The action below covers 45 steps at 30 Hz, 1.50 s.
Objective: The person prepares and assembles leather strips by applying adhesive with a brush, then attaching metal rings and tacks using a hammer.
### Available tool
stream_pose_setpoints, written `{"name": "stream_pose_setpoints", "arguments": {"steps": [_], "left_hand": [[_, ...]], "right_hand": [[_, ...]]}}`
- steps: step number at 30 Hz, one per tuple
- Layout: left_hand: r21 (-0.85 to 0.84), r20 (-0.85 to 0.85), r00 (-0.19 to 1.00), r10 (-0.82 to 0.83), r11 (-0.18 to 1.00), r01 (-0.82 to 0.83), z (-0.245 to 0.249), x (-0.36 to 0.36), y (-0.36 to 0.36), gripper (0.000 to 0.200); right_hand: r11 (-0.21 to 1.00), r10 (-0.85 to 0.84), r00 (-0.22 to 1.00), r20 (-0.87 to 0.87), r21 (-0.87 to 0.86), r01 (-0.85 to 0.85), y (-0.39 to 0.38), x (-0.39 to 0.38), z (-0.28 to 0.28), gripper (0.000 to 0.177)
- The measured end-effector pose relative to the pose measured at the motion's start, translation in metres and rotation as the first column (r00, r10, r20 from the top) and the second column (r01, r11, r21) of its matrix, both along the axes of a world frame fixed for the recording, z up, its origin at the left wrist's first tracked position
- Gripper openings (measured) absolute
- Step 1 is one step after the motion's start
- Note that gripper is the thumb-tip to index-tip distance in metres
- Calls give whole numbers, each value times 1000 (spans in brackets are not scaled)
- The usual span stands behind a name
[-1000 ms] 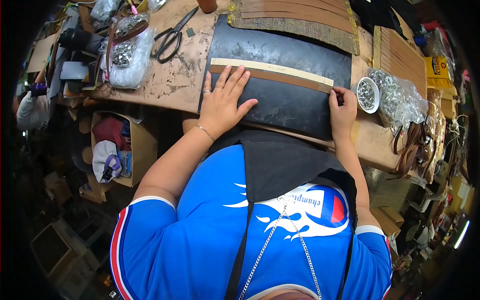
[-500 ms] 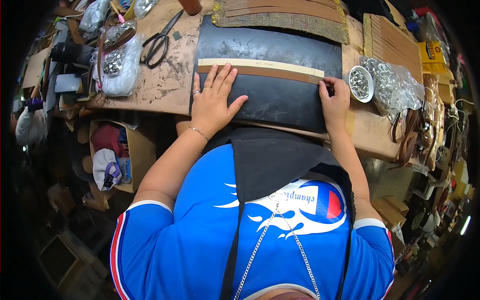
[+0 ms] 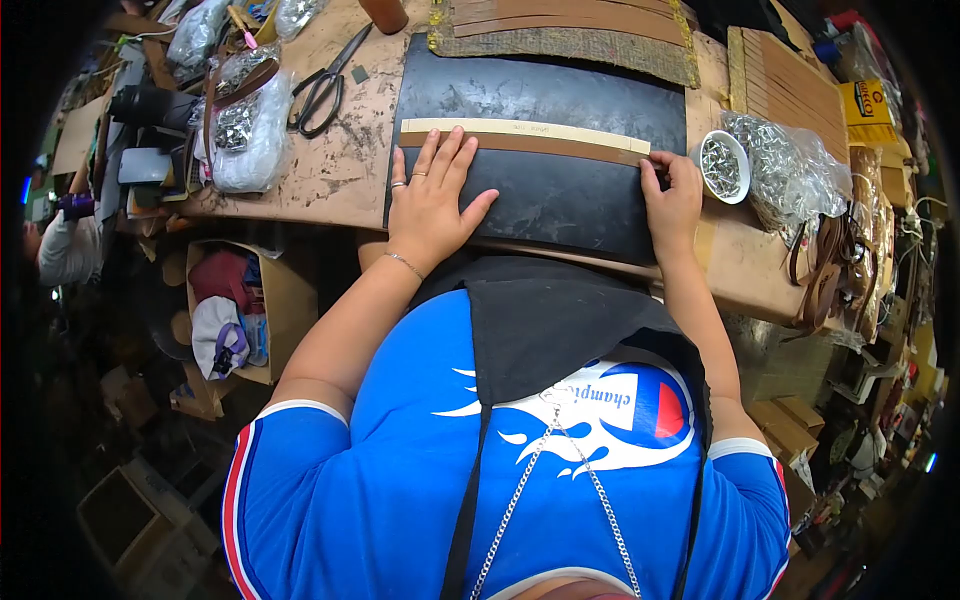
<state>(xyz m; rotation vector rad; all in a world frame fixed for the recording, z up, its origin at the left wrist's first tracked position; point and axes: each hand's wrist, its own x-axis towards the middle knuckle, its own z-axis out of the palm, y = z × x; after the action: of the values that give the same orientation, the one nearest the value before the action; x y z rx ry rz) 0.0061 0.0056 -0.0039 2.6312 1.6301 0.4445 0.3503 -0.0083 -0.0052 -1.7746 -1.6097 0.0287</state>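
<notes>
A pale paper-like strip (image 3: 525, 128) with faint writing lies along a brown leather strip (image 3: 520, 146), both running across a black mat (image 3: 545, 195). My left hand (image 3: 437, 195) rests flat on the left part of the strips, fingers spread and thumb out to the side. At their right end is my right hand (image 3: 673, 195), with fingers curled and thumb and forefinger pinched together. Whatever sits in that pinch is hidden. Just right of this hand stands a white cup (image 3: 741, 178) full of small metal pieces.
Black scissors (image 3: 320, 97) lie left of the mat. Behind it, a fibrous board (image 3: 560, 48) bears brown strips. Plastic bags of metal parts (image 3: 790, 170) crowd the right side, near a yellow box (image 3: 867, 108). An open carton (image 3: 290, 305) stands below the table at left.
The whole view has shifted slightly. Both hands keep their places on the strips, with no clear movement of the strips themselves.
</notes>
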Motion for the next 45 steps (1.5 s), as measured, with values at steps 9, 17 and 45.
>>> {"name": "stream_pose_setpoints", "arguments": {"steps": [9, 17, 45], "left_hand": [[7, -21, 1000, 12, 1000, -12, 2, 1, -1, 72], [3, 11, 996, 92, 996, -92, -2, 0, -2, 75], [-126, 167, 850, -500, 844, 521, 23, 140, 32, 62]], "right_hand": [[1000, 6, 999, -43, 28, -5, 0, 0, 1, 18], [1000, -16, 994, -108, 21, 19, -3, -1, 4, 23], [999, 15, 992, -124, -37, -19, -9, 0, 5, 17]]}}
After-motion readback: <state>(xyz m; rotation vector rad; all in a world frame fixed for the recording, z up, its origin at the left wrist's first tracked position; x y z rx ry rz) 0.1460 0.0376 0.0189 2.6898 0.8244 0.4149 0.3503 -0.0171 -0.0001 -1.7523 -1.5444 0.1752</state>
